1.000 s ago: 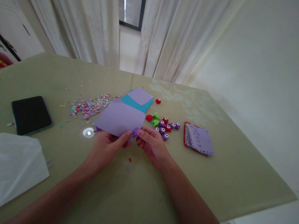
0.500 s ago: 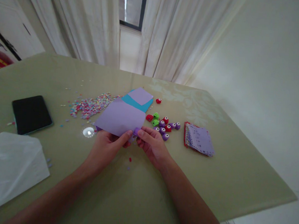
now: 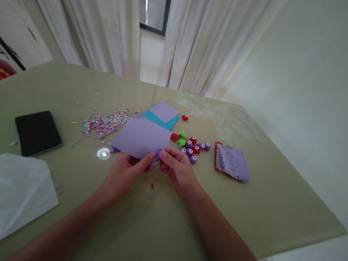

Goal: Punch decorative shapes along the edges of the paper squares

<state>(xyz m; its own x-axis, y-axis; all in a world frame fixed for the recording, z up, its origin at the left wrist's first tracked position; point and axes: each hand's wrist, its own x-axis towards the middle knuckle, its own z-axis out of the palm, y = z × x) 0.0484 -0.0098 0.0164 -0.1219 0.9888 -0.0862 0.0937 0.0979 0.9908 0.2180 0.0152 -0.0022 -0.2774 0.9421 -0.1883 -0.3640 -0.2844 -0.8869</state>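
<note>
My left hand [image 3: 129,171] pinches the near edge of a purple sheet of paper [image 3: 143,136], thumb on top and fingers underneath. The sheet is held tilted above the table. In my right hand [image 3: 179,168] a small purple paper punch [image 3: 159,153] sits between thumb and fingers, at the sheet's near right corner. How far the paper reaches into the punch is hidden by my fingers. Just beyond my right hand stands a cluster of small punches: purple ones [image 3: 193,159], red ones [image 3: 193,140] and green ones [image 3: 181,143].
Coloured paper confetti [image 3: 107,124] lies heaped behind my left hand. Blue paper [image 3: 171,123] and another purple sheet [image 3: 163,112] lie behind the held one. A punched-paper stack [image 3: 233,162] is at right. A black tablet [image 3: 38,133] and white bag [image 3: 14,199] are at left.
Both hands keep their grip on the paper and the punch, almost unmoved. The whole view has shifted very slightly.
</note>
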